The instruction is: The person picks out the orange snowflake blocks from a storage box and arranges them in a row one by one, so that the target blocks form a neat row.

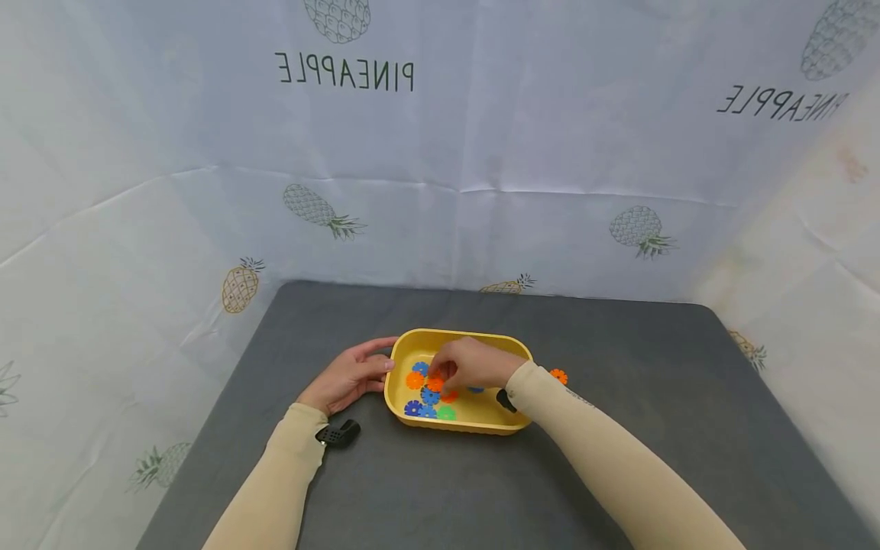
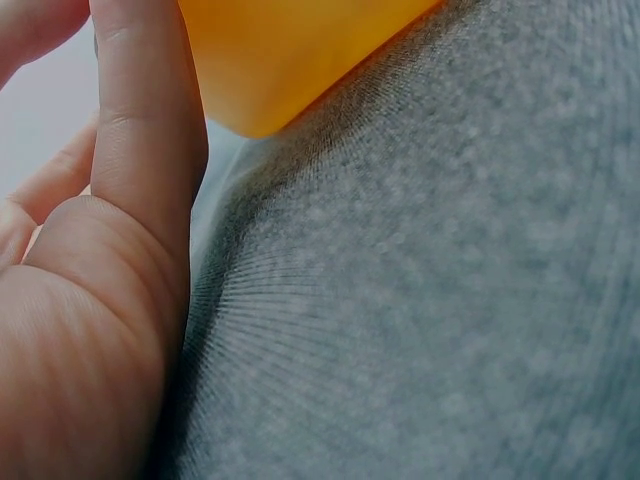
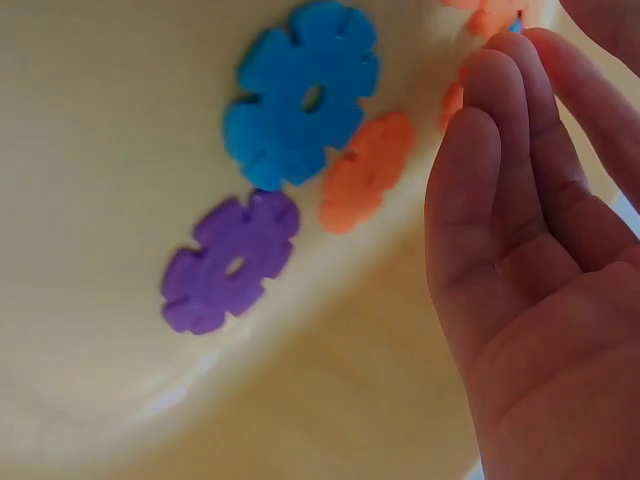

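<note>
A yellow plastic basket holds several flower-shaped notched discs, among them a light-green disc, a dark-blue disc and an orange disc. My right hand reaches down inside it and pinches another orange disc at the fingertips. In the right wrist view a blue disc, a purple disc and an orange disc lie beside my right hand. Against the basket's left end rests my left hand, its fingers fairly straight and the thumb at the rim.
One more orange disc lies on the dark grey table, just right of the basket. Behind the table hangs a white cloth printed with pineapples. Black wrist straps sit on both sleeves.
</note>
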Available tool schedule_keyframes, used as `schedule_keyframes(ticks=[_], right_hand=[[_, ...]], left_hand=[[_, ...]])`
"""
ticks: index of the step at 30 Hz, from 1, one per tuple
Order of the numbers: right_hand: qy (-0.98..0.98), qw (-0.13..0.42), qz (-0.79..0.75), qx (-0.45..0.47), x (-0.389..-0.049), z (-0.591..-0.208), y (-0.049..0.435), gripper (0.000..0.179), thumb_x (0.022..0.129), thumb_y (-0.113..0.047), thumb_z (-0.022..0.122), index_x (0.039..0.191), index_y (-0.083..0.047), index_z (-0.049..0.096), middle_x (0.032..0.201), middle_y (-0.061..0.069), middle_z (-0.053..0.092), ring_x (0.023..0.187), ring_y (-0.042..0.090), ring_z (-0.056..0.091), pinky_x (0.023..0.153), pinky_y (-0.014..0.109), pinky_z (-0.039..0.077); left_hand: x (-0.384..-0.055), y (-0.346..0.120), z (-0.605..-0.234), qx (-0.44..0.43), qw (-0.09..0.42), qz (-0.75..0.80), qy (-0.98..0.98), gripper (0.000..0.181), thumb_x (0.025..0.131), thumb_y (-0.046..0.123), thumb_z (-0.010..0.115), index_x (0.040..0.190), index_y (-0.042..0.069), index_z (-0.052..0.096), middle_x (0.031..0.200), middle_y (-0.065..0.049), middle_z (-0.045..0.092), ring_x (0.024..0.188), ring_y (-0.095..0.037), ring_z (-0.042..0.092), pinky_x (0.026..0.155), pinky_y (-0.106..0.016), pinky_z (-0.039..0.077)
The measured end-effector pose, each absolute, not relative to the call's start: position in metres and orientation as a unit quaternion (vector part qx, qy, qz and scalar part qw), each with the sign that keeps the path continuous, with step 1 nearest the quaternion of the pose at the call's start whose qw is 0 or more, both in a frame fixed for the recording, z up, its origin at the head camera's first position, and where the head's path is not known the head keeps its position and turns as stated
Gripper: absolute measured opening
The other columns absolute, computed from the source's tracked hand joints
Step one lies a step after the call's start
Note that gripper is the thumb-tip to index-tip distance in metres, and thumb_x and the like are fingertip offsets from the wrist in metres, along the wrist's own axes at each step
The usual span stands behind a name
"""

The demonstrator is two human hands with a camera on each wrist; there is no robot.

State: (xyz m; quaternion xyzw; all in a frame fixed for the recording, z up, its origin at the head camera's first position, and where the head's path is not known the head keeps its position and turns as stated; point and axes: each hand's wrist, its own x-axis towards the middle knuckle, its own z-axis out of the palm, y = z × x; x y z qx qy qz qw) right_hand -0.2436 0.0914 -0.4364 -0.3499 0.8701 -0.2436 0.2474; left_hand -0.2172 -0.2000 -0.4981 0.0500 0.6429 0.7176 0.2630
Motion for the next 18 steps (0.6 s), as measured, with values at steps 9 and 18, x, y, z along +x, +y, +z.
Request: schedule_keyframes(ticks=[9,18], right_hand=[[0.870,0.261,-0.249,-0.335,-0.2459,-0.4424,0.0923,0.030,0.094,-0.023,0.086,0.123,-0.018,0.080,0.093,-0.007,0.069,0.085,0.013,0.060,0.075,0.025,0.054],[0.872,0.263,-0.244,-0.333,-0.2480,-0.4466,0.0908,0.030,0.095,-0.024,0.086,0.124,-0.023,0.079,0.091,-0.006,0.067,0.083,0.010,0.058,0.072,0.024,0.051]], left_hand=[[-0.2172,-0.1995,-0.4973,0.047,0.266,0.718,0.642,0.072,0.105,0.021,0.074,0.167,0.013,0.039,0.142,-0.020,0.065,0.098,-0.021,0.074,0.091,-0.034,0.067],[-0.2175,-0.2000,-0.4979,0.043,0.267,0.717,0.642,0.071,0.104,0.022,0.074,0.167,0.015,0.040,0.138,-0.017,0.068,0.099,-0.022,0.074,0.092,-0.035,0.067]])
